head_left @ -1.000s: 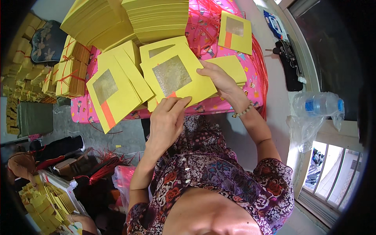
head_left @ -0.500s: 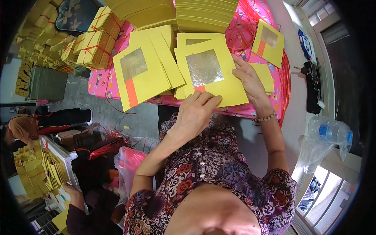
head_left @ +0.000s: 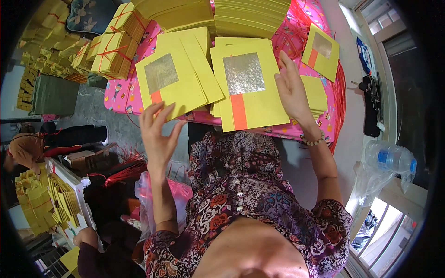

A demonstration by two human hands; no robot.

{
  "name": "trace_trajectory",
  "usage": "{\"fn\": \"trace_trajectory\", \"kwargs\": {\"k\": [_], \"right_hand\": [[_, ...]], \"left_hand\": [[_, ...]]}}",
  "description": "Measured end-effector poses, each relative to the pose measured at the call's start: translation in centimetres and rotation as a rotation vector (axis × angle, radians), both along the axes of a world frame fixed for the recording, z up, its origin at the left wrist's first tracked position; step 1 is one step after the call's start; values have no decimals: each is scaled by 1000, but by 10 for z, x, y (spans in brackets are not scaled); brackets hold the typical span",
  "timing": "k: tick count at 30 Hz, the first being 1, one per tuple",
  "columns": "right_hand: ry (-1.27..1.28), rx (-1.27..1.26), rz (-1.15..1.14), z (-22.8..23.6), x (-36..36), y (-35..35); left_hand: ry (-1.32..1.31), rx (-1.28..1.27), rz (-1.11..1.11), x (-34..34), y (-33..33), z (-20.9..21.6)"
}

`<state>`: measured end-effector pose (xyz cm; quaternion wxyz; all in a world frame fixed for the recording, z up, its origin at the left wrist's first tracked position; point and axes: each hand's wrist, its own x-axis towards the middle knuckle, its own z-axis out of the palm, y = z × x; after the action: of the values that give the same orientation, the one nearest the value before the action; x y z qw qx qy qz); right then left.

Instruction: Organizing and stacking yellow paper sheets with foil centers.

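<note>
In front of me lies a yellow paper sheet [head_left: 269, 111] with a silver foil square and an orange strip, on top of a stack of similar sheets. My right hand [head_left: 294, 95] is upright along its right edge, fingers stretched out and holding nothing. To the left is another yellow sheet [head_left: 192, 95] with the same foil square and strip, lying tilted on more yellow paper. My left hand [head_left: 158, 136] is at its lower edge, fingers apart, covering the lower end of its strip; whether the fingertips touch the paper, I cannot tell.
Tall yellow paper stacks [head_left: 250, 18] stand at the back of the pink table [head_left: 118, 97]. Red-tied bundles [head_left: 116, 51] sit at its left. A single sheet [head_left: 330, 65] and red strands [head_left: 340, 106] lie at the right. Another person [head_left: 28, 150] is at the far left.
My left hand has moved left from the middle sheet to the left one, its fingers spreading. The middle sheet now lies straighter, its orange strip uncovered. My right hand has loosened from its edge.
</note>
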<state>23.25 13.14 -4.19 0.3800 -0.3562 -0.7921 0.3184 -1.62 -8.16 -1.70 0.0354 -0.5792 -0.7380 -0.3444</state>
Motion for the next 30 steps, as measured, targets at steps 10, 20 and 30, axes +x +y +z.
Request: {"fn": "trace_trajectory", "kwargs": {"k": [10, 20, 30], "right_hand": [[-148, -414, 411, 30, -57, -13], [-339, -866, 576, 18, -110, -1], [-476, -407, 521, 15, -132, -3]], "left_hand": [[-23, -70, 117, -17, -10, -7], [-145, -64, 68, -10, -5, -14], [-131, -78, 53, -9, -1, -12]]}}
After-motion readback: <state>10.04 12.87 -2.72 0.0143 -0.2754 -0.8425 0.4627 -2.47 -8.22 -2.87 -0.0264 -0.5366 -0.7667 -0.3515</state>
